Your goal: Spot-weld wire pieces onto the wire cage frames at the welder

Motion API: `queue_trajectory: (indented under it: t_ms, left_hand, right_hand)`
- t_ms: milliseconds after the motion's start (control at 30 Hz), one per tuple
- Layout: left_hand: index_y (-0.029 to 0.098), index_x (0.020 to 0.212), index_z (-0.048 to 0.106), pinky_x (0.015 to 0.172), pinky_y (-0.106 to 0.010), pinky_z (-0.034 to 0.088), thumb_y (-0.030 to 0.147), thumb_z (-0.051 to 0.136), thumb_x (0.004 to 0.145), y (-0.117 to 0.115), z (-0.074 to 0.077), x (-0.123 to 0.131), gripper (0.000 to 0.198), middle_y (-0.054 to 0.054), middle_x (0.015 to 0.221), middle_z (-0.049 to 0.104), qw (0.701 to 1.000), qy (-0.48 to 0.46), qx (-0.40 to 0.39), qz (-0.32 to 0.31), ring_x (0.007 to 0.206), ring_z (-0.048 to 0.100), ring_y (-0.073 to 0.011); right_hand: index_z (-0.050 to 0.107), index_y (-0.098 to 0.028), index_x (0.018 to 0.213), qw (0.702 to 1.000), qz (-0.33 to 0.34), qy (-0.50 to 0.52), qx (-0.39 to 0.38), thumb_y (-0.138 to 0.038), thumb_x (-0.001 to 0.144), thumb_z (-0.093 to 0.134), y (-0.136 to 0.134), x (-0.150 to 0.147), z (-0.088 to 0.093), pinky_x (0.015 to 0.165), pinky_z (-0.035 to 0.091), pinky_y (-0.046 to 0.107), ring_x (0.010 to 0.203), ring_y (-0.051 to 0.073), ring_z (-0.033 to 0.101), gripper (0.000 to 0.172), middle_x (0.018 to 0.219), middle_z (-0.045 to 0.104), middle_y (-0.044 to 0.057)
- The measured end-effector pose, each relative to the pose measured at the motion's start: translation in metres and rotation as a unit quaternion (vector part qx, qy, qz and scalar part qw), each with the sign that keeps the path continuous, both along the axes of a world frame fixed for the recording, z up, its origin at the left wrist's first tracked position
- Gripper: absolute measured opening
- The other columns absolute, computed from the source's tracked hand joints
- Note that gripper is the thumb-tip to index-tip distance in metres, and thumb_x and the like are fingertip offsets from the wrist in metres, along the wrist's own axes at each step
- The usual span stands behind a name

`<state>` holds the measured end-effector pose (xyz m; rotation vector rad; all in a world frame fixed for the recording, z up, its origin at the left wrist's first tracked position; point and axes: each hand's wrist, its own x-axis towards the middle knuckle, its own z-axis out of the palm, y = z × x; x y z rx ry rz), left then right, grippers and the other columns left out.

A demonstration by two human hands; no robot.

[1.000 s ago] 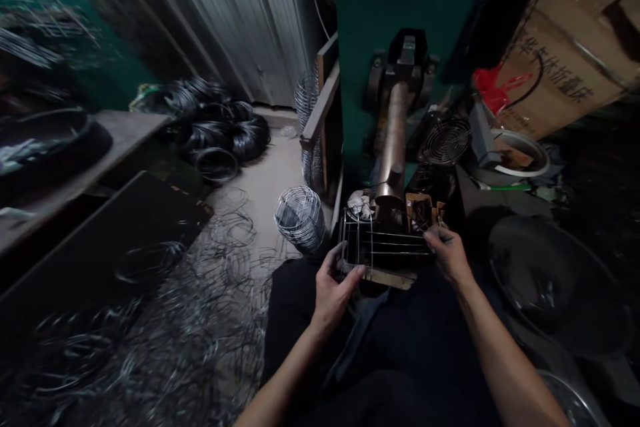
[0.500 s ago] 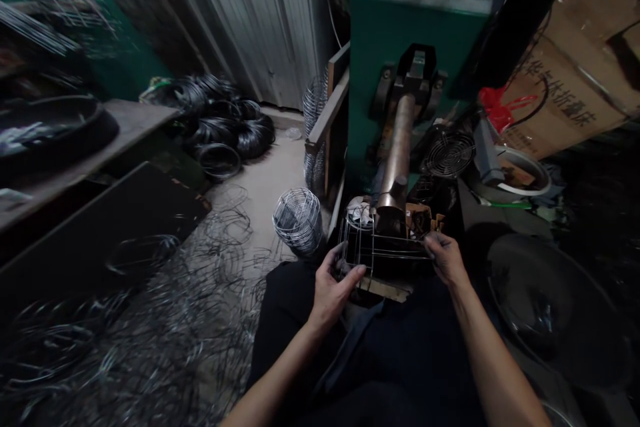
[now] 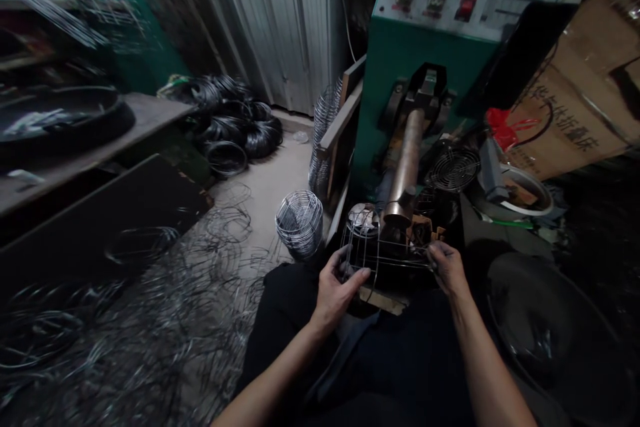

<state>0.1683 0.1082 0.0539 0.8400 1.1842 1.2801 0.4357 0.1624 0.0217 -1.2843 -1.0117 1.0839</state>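
Note:
Between my two hands, above my lap, is a wire frame (image 3: 377,255) made of thin metal rods and a curved ring. My left hand (image 3: 341,283) is closed around its left end, thumb on the near side. At the right, my right hand (image 3: 447,265) pinches the ends of the long rods. Just beyond the frame, the thick metal arm (image 3: 407,163) of a green machine (image 3: 450,57) slants down towards me, its tip close above the rods. A stack of round wire rings (image 3: 300,221) stands on the floor left of my knee.
Loose bent wires (image 3: 185,307) cover the floor at left. Black wire coils (image 3: 235,117) lie by the metal wall. A board (image 3: 343,117) leans beside the machine. To the right are a fan guard (image 3: 454,168), a large cardboard box (image 3: 575,90) and a dark round basin (image 3: 550,320).
My view has tilted up a little, so more of the machine's panel shows. Both hands still hold the wire frame, in nearly the same place below the machine's arm.

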Motion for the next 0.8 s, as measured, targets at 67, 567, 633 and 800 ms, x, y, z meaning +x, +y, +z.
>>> queue_trajectory:
  t_ms: [67,567,633,800]
  left_hand:
    - [0.012,0.127,0.058,0.057,-0.02,0.04,0.038,0.086,0.066,0.001,0.001,0.001,0.072,0.007,0.065,0.047,1.0,-0.008,-0.002,0.001,0.059,0.044,-0.0081]
    - [0.013,0.126,0.053,0.046,-0.019,0.043,0.04,0.086,0.067,-0.001,0.0,0.003,0.073,0.009,0.064,0.048,0.998,-0.049,-0.015,-0.02,0.048,0.046,-0.0065]
    - [0.013,0.117,0.057,0.054,-0.019,0.045,0.038,0.088,0.066,-0.014,0.01,-0.009,0.065,0.005,0.068,0.054,0.997,-0.047,-0.041,-0.041,0.057,0.052,-0.0077]
    - [0.013,0.114,0.063,0.079,-0.033,0.052,0.033,0.088,0.066,-0.051,0.048,-0.061,0.058,-0.01,0.095,0.07,0.951,-0.092,-0.079,-0.285,0.086,0.067,-0.0224]
  right_hand:
    - [0.041,-0.02,0.052,1.0,-0.003,0.002,-0.002,-0.055,0.068,0.08,0.001,0.001,0.001,0.045,0.021,0.024,0.049,0.009,0.027,0.054,0.049,0.033,-0.006]
    - [0.04,-0.022,0.051,1.0,0.02,-0.006,0.004,-0.059,0.07,0.076,0.001,0.003,0.005,0.045,0.026,0.026,0.047,0.01,0.03,0.055,0.047,0.034,-0.005]
    - [0.044,-0.021,0.053,0.998,0.042,-0.038,0.008,-0.06,0.074,0.072,-0.011,0.01,0.005,0.047,0.03,0.026,0.048,0.011,0.033,0.053,0.049,0.038,-0.004]
    - [0.058,-0.018,0.066,0.967,0.176,-0.149,-0.112,-0.059,0.085,0.062,-0.059,0.022,0.004,0.051,0.037,0.026,0.051,0.013,0.048,0.046,0.056,0.054,0.0]
